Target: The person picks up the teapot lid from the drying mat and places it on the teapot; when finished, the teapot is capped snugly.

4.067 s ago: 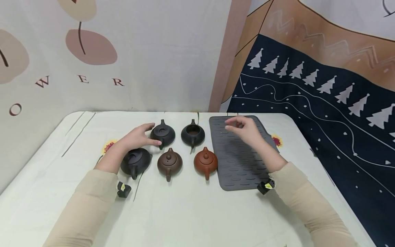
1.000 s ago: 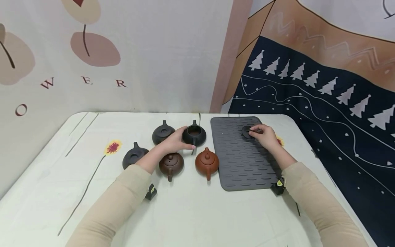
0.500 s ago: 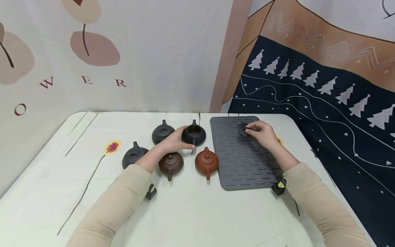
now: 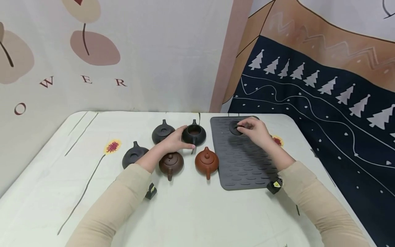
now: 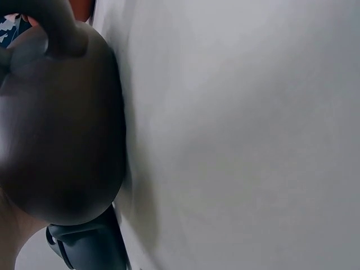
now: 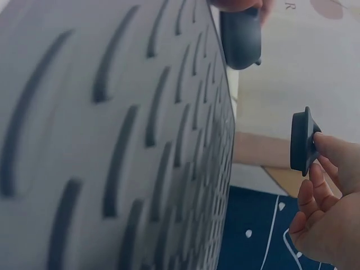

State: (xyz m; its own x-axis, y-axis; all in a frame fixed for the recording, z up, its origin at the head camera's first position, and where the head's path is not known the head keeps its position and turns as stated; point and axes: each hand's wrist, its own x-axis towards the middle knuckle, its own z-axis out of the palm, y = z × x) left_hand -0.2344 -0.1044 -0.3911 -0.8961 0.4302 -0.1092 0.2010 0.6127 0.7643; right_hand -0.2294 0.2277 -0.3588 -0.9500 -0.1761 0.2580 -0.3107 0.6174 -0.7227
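Observation:
My right hand (image 4: 256, 132) pinches a black teapot lid (image 4: 234, 128) by its knob above the grey mat (image 4: 243, 164). The right wrist view shows the lid (image 6: 298, 142) on edge from the side, thumb and fingertips at the knob, raised off the mat. A lidless black teapot (image 4: 201, 136) stands left of the mat, its round mouth facing up. My left hand (image 4: 175, 142) grips that pot's left side, thumb near its handle. The left wrist view is mostly filled by the brown teapot (image 5: 62, 135); the left fingers are hidden there.
A lidded black teapot (image 4: 161, 133) stands left of the open pot, partly behind my left hand. Another black teapot (image 4: 133, 154) sits further left. The brown pot and a reddish-orange teapot (image 4: 206, 163) are in the front row, the latter at the mat's left edge.
My left hand has shifted right from the back-left black teapot to the lidless one. The right hand, which showed no lid at first, now holds one and has carried it left over the mat.

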